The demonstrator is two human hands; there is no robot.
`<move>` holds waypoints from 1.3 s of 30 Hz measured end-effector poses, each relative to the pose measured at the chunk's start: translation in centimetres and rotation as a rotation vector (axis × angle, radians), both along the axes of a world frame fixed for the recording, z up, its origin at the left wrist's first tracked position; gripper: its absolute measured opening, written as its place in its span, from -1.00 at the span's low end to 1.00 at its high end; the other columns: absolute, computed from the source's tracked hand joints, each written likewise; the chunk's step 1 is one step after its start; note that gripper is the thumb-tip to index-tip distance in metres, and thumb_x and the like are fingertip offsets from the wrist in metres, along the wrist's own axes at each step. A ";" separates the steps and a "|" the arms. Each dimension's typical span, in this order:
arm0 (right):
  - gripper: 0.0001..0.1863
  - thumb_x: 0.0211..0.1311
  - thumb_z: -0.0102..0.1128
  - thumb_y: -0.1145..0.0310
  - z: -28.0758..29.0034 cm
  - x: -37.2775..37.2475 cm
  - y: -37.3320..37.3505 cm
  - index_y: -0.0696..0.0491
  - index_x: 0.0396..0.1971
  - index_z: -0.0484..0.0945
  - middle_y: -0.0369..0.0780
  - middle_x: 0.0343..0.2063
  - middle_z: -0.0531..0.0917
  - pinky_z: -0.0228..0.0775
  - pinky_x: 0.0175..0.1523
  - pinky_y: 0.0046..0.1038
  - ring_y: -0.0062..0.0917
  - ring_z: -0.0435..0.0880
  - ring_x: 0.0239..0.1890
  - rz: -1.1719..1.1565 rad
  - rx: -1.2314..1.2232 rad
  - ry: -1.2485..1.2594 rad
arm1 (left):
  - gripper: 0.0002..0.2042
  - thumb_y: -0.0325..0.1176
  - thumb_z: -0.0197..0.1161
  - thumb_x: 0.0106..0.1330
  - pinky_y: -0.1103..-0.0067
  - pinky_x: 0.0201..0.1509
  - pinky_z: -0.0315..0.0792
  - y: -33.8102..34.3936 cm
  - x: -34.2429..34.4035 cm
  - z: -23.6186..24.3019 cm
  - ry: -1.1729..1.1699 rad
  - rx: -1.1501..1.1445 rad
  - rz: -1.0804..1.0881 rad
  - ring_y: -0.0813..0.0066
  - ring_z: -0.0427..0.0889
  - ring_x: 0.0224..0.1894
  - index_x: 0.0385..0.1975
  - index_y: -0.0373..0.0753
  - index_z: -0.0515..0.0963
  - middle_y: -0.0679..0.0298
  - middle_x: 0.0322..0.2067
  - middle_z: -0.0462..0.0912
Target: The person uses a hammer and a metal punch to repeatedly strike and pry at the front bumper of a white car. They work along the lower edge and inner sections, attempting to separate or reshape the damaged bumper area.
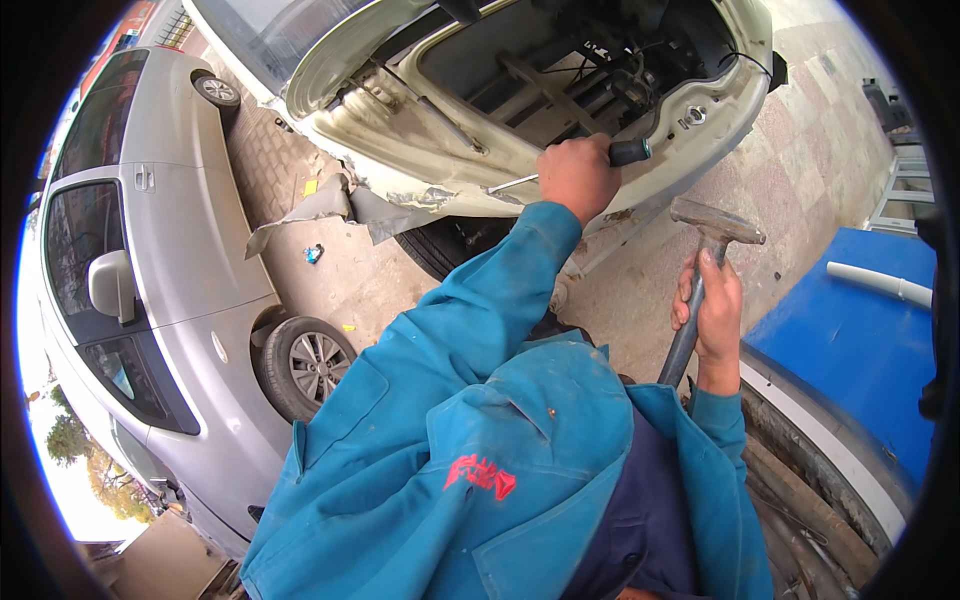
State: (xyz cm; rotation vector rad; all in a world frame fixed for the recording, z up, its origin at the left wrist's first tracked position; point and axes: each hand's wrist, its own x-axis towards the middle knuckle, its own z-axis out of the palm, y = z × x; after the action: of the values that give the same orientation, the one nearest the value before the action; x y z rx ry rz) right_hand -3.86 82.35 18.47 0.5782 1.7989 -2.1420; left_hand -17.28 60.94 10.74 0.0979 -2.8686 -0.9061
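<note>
- A screwdriver (pixel 575 170) is gripped in the left hand (pixel 577 176), fingers wrapped fully round its dark handle; its shaft is laid against the edge of a damaged white car body (pixel 440 160).
- A hammer (pixel 700 280) is held upright in the right hand (pixel 712 312), fingers closed round the shaft below the head.
- A silver car (pixel 160 250) is parked to the left, well apart.
- Blue sleeves (pixel 470 300) are worn.
</note>
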 end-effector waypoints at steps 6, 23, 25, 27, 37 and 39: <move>-0.67 0.69 0.17 0.12 0.6 -1.7 -0.4 0.10 0.09 0.47 -0.28 -0.46 0.51 0.38 -0.61 -0.52 -0.66 0.50 -0.66 0.009 0.004 0.025 | -0.90 -0.22 0.43 0.21 0.05 -0.21 0.63 -0.1 -0.5 0.3 -0.005 0.016 0.017 -0.12 0.79 -0.30 -0.38 -0.06 0.76 0.10 -0.42 0.81; -0.66 0.69 0.19 0.16 2.2 -2.0 -0.3 0.09 0.18 0.49 -0.28 -0.37 0.56 0.40 -0.59 -0.55 -0.67 0.51 -0.62 -0.019 -0.092 0.033 | -0.88 -0.26 0.44 0.23 0.10 -0.26 0.63 -0.7 -0.3 -1.4 0.179 0.105 -0.038 -0.04 0.80 -0.33 -0.40 -0.10 0.66 0.15 -0.41 0.80; -0.64 0.72 0.16 0.12 1.3 -2.2 1.2 0.10 0.19 0.50 -0.29 -0.34 0.55 0.39 -0.59 -0.57 -0.70 0.49 -0.61 -0.077 -0.065 -0.014 | -0.87 -0.24 0.44 0.23 0.08 -0.26 0.62 -0.5 -0.7 -1.3 0.116 0.094 -0.011 -0.06 0.79 -0.33 -0.39 -0.10 0.66 0.14 -0.40 0.80; -0.63 0.69 0.20 0.11 -0.2 -4.3 2.8 0.09 0.17 0.49 -0.29 -0.36 0.55 0.39 -0.59 -0.56 -0.68 0.51 -0.62 -0.121 -0.092 -0.034 | -0.87 -0.24 0.44 0.23 0.08 -0.27 0.61 -0.5 -1.3 -1.2 0.167 0.102 0.057 -0.06 0.79 -0.33 -0.40 -0.10 0.65 0.14 -0.40 0.80; -0.63 0.73 0.12 0.14 -2.1 -18.5 4.6 0.13 0.20 0.48 -0.30 -0.38 0.52 0.33 -0.57 -0.54 -0.68 0.46 -0.60 0.316 -0.156 -0.072 | -0.88 -0.25 0.44 0.21 0.11 -0.21 0.64 0.1 -4.5 -1.0 -0.029 0.039 0.293 -0.06 0.81 -0.30 -0.32 -0.08 0.74 0.13 -0.38 0.82; -0.66 0.74 0.11 0.14 -2.3 -19.8 3.1 0.11 0.17 0.52 -0.31 -0.42 0.53 0.34 -0.58 -0.53 -0.68 0.46 -0.61 0.369 -0.139 -0.093 | -0.88 -0.26 0.43 0.21 0.11 -0.19 0.65 0.3 -4.7 -1.1 -0.049 0.020 0.291 -0.05 0.83 -0.28 -0.32 -0.10 0.75 0.12 -0.38 0.83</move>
State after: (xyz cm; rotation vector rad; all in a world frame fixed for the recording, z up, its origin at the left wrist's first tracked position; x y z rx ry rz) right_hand -23.70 85.50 16.15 0.2798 1.5514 -1.9332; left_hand -21.94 61.28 9.68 0.5304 -2.7873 -0.8829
